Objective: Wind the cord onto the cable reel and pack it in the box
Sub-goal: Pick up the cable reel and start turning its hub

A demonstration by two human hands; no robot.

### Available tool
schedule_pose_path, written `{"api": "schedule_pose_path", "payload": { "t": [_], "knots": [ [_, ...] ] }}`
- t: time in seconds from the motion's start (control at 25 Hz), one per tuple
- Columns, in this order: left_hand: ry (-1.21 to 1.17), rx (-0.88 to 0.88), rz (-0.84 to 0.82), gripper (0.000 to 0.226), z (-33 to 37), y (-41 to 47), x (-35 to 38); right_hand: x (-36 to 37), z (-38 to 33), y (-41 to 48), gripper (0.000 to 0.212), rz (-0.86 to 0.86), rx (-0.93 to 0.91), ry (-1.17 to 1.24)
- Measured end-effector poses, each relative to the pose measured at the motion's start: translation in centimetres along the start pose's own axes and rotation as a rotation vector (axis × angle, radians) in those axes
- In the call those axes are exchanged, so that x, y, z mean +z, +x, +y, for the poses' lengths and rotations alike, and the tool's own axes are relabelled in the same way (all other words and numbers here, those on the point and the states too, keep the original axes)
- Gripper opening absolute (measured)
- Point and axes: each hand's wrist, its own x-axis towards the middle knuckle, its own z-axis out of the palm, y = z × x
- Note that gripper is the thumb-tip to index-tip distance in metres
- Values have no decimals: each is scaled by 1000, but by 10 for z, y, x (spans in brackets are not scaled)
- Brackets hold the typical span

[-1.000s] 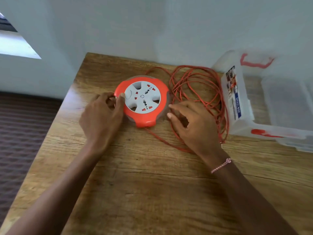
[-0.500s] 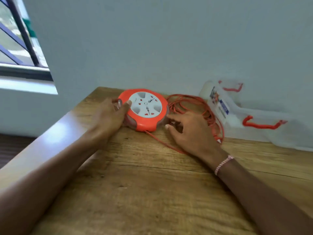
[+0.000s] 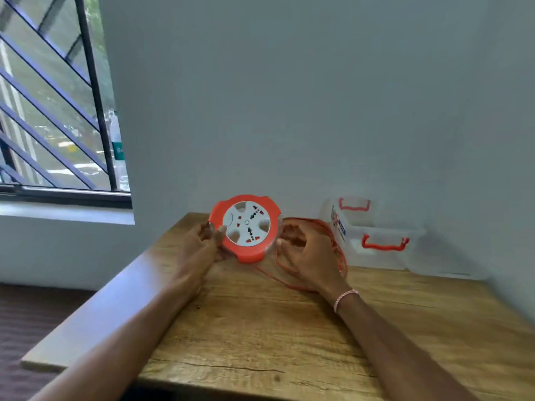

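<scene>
Cable reel (image 3: pixel 246 227) tipped up at the far edge of the table (image 3: pixel 260 328), face to me. My left hand (image 3: pixel 199 247) grips its left rim. Right hand (image 3: pixel 307 253) is curled at the right rim, can't tell if it's pinching anything. Cord (image 3: pixel 337 247) is heaped loose by the box (image 3: pixel 376 257); my guess is the loops snag or knot if wound fast

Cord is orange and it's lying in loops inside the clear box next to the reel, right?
Not quite. The cord is orange and lies in loops, but it is not inside the box. The head view shows it loose on the table, between the reel and the box.
</scene>
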Motion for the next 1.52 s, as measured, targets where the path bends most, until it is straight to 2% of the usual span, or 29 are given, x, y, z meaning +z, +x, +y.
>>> {"api": "schedule_pose_path", "payload": {
  "t": [0.24,0.4,0.48,0.56,0.72,0.88,1.08,1.24,1.36,1.44,1.52],
  "knots": [
    [-146,75,-91,47,6,-13,15,-5,-13,5,64,111,166,336],
    [-120,108,-194,34,8,-16,14,-15,-15,8,53,64,218,392],
    [-117,111,-218,28,10,-17,16,-22,-18,11,48,-1,211,298],
    [-106,138,-212,25,12,-17,18,-30,-23,12,47,-28,137,93],
    [-109,222,-142,25,16,-20,20,-31,-37,6,51,130,-253,-395],
    [-26,334,-138,40,18,-26,21,-16,-61,-4,56,169,-459,-626],
    [84,454,-143,51,19,-31,25,-10,-68,-8,65,192,-494,-747],
    [125,474,-155,57,18,-31,28,-15,-66,-4,65,204,-430,-679],
    [127,491,-137,51,20,-33,35,-16,-65,1,68,174,-281,-577],
    [155,551,-126,47,23,-31,41,-14,-68,6,66,207,-91,-432],
    [205,635,-128,45,28,-21,47,-13,-72,11,54,227,207,-102]
  ]
}}
